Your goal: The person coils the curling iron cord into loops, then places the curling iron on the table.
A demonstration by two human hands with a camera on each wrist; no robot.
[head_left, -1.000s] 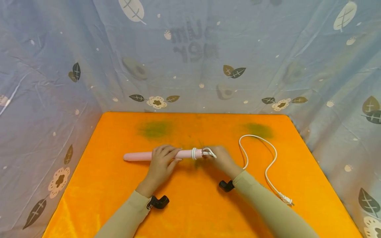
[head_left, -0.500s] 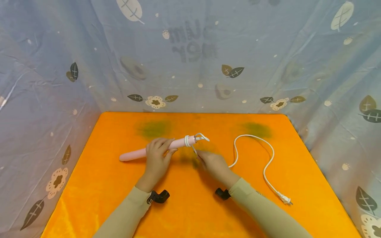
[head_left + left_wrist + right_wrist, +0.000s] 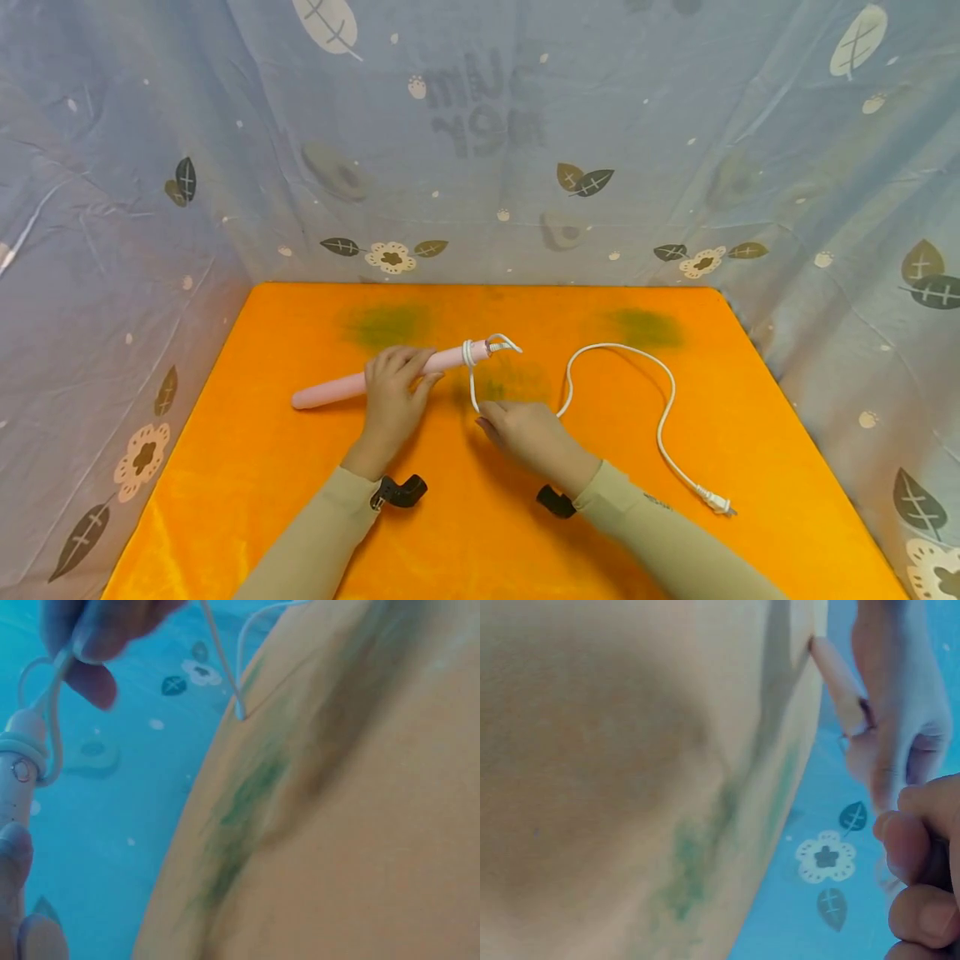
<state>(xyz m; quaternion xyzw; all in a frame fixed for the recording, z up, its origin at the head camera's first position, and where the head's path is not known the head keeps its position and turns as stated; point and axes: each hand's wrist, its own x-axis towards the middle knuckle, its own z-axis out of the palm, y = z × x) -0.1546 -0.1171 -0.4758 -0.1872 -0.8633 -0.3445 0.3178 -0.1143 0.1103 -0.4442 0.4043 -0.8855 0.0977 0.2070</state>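
Note:
A pink hair iron, long and slim, slants across the middle in the head view, its corded end farther right and away from me. My left hand grips it around the middle. White power cord is wound around the body near that end. From the windings the cord runs down to my right hand, which pinches it between thumb and fingers. In the left wrist view, a round button shows on the hair iron beside the cord coils. The right wrist view shows my right fingers curled; the cord is mostly hidden there.
The cord's free length loops over the orange tabletop to a two-prong plug at the right. Patterned grey-blue curtains stand around the back and sides. Black wrist-camera mounts stick out from both wrists.
My right hand has moved from beside the hair iron's corded end toward me, drawing the cord out. The hair iron has tilted, that end going farther away. The loose cord has shifted left.

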